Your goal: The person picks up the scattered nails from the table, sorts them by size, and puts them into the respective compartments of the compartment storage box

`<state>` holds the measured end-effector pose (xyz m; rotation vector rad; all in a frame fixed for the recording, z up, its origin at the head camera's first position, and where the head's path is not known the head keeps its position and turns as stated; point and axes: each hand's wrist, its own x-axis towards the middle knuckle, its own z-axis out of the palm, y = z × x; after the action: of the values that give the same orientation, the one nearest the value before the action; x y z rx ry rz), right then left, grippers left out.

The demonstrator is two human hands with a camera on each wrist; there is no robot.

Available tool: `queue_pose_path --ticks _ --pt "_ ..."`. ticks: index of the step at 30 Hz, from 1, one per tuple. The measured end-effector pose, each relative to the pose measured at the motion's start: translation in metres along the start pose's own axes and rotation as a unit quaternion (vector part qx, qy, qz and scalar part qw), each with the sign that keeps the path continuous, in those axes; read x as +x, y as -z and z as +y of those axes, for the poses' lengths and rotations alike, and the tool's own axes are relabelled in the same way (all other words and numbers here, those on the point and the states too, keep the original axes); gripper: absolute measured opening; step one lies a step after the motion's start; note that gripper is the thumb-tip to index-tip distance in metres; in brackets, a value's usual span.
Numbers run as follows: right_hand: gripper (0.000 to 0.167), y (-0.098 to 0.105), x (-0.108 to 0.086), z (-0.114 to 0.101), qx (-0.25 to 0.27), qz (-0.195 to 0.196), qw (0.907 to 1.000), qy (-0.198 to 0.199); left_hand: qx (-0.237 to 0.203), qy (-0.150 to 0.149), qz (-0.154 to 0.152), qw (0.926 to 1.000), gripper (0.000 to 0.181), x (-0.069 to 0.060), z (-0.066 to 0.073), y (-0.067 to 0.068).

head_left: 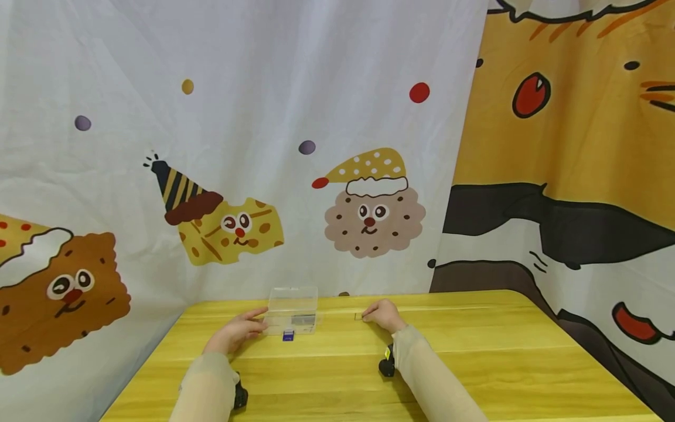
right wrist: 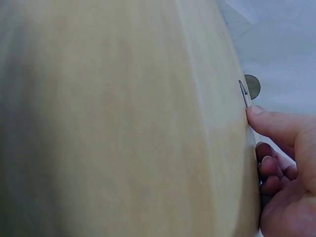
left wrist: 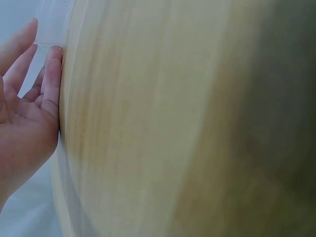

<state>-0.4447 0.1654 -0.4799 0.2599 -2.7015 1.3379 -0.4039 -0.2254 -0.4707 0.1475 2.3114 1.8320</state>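
Observation:
A clear plastic box point(head_left: 274, 322) stands at the back of the table with its lid point(head_left: 292, 298) raised. Grey metallic pieces point(head_left: 303, 319) lie inside it, too small to tell apart. My left hand point(head_left: 239, 331) is at the box's left side, its fingertips point(left wrist: 55, 52) at the clear wall and mostly straight. Over to the right, my right hand point(head_left: 385, 316) pinches a thin bent metal piece point(right wrist: 243, 91) between thumb and fingers, close to the tabletop. The far end of that piece is hidden by the hand.
A small blue item point(head_left: 287, 335) lies at the front of the box. The wooden table point(head_left: 316, 381) ends at a printed curtain point(head_left: 295, 234) behind. Dark wrist devices point(head_left: 387, 366) sit beneath both forearms.

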Motion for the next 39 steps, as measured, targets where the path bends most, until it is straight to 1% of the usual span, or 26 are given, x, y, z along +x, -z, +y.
queue_pose_path --ticks 10,17,20,24,30,39 --pt "0.004 0.001 0.0 0.0 -0.002 -0.003 1.0 -0.001 0.003 -0.003 -0.003 1.0 0.061 -0.001 0.001 0.0" --pt "0.004 0.002 0.0 0.001 -0.002 -0.025 0.9997 0.006 0.005 0.002 -0.009 0.9999 0.062 0.001 0.0 0.002" --pt "0.004 0.004 0.0 0.0 -0.011 -0.037 0.9992 0.013 -0.002 0.006 0.0 1.0 0.062 0.002 0.0 0.002" --pt "0.005 0.007 -0.004 -0.004 -0.022 -0.049 0.9984 0.019 0.001 0.005 0.007 1.0 0.061 0.001 -0.001 0.001" --pt "0.007 0.011 0.002 -0.004 -0.023 -0.069 0.9973 0.011 0.005 0.005 0.003 1.0 0.061 0.001 0.001 0.002" --pt "0.014 0.018 0.009 -0.005 0.0 -0.095 0.9954 -0.012 0.006 0.009 0.004 0.9999 0.061 0.0 0.001 0.001"
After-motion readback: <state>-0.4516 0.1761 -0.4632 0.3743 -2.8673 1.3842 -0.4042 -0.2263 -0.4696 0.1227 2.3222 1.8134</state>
